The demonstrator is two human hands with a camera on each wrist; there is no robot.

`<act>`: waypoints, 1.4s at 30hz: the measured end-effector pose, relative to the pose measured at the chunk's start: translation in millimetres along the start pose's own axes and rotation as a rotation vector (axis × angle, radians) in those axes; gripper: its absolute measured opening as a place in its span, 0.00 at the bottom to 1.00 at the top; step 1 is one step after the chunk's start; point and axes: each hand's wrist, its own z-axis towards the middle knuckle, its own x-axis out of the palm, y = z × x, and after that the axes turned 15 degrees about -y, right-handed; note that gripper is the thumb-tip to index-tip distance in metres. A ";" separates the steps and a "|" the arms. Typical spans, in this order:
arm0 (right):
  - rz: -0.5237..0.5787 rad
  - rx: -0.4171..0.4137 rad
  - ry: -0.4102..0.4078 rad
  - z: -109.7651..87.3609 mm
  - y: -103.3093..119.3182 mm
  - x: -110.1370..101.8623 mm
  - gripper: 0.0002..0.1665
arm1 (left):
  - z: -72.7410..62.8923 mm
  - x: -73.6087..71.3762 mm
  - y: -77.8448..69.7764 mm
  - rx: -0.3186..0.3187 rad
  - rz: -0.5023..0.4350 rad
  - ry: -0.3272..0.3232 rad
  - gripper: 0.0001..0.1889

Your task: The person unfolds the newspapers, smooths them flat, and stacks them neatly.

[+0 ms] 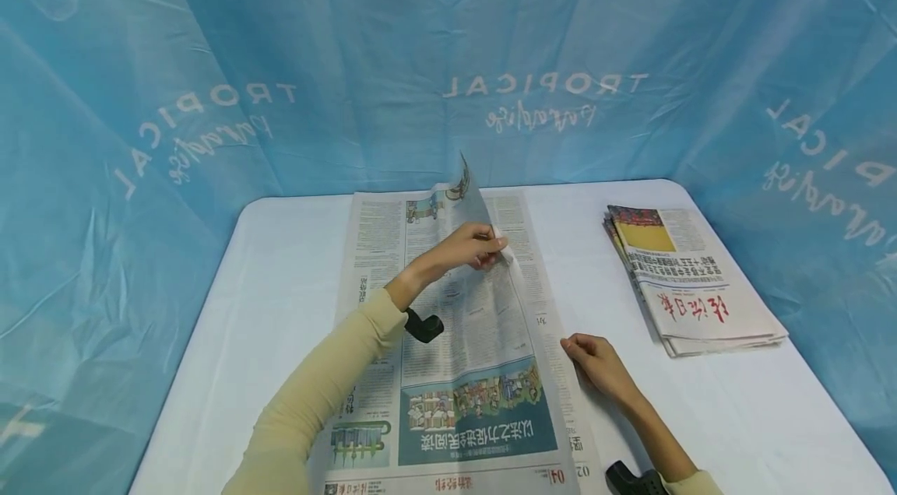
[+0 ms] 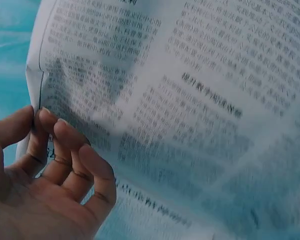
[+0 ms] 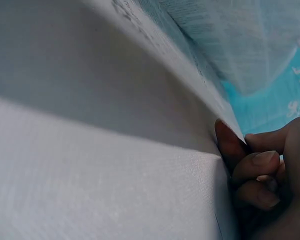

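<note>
A newspaper (image 1: pixel 462 339) lies spread lengthwise along the middle of the table, its print upside down in the head view. My left hand (image 1: pixel 471 246) reaches across it and pinches the right edge of the upper sheet, lifted so that its far corner stands up. Up close, the left wrist view has the thumb and forefinger (image 2: pixel 37 135) on that creased sheet edge. Lower down on the right, my right hand (image 1: pixel 599 365) pinches the edge of the sheet beneath. In the right wrist view, thumb and fingers (image 3: pixel 260 160) grip this raised edge, which casts a shadow on the tabletop.
A pile of folded newspapers (image 1: pixel 690 277) lies on the right side of the white table (image 1: pixel 280 285). Blue curtains (image 1: pixel 392 36) with printed lettering hang behind the table and along both sides. A black strapped device sits on each wrist.
</note>
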 end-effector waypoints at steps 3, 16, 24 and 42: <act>0.000 0.007 0.002 0.1 0.6 0.8 0.19 | -10.7 -21.4 -1.5 -0.013 -0.038 -0.019 0.13; -0.034 0.006 -0.020 -1.0 4.6 3.6 0.19 | -58.0 -82.3 26.0 -0.361 -0.150 -0.196 0.11; -0.057 0.041 0.032 6.5 10.5 5.3 0.18 | -79.3 -106.3 47.5 -0.528 -0.262 -0.281 0.09; -0.140 -0.005 0.082 66.7 28.4 0.3 0.18 | -103.7 -120.9 84.4 -0.482 0.138 -0.464 0.20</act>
